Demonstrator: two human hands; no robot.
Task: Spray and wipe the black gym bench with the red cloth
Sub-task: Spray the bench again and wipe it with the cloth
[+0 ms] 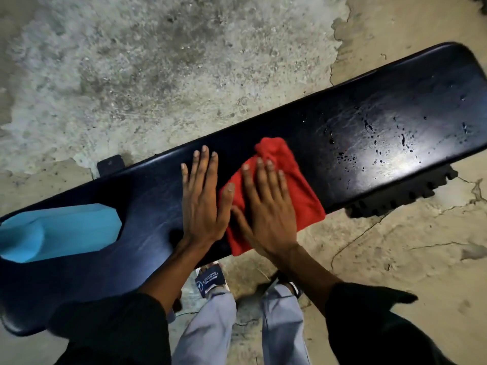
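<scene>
A: Okay, hands first?
B: Right hand flat, fingers straight and spread, pressing the red cloth onto the bench. Left hand flat too, fingers straight, palm on the bare pad just beside the cloth, thumb touching its edge.
A: Cloth position?
B: Mid-bench, bunched at the far tip, its near part hanging over the near edge.
A: Bench surface?
B: Black pad running diagonally; droplets and a glossy sheen toward the right end.
A: Anything else?
B: Blurred light-blue object lying on the left end, can't tell what it is. Concrete floor around, sandalled foot below the near edge.
</scene>
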